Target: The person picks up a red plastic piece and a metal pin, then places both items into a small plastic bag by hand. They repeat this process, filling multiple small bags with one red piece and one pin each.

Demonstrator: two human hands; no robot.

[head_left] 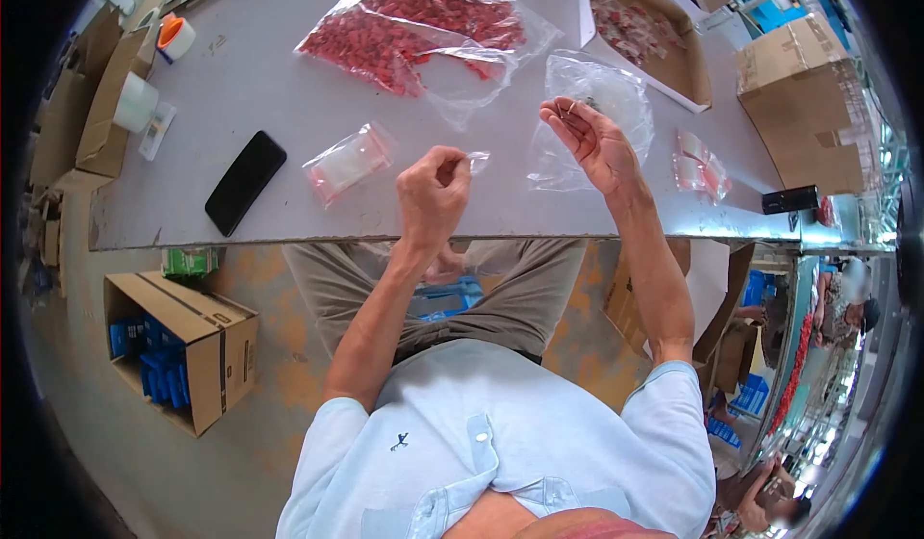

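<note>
My left hand (433, 197) is closed in a pinch near the table's front edge, holding a small clear plastic bag (478, 162) that sticks out to the right of the fingers. My right hand (599, 146) is raised palm-up, its fingertips brought together around something small and thin that I cannot make out. Beneath and behind it lies a larger clear plastic bag (626, 106) with a few small dark pieces showing by the fingers. To the left of my left hand rests a packet of small clear bags (348, 164) with red edges.
A big clear bag of red pieces (433, 19) lies at the back beside an open box (698, 82) of small red-and-clear packets. A black phone (245, 183), several packets (701, 166), a black cylinder (789, 200), tape rolls and a carton (804, 106) share the table (289, 221).
</note>
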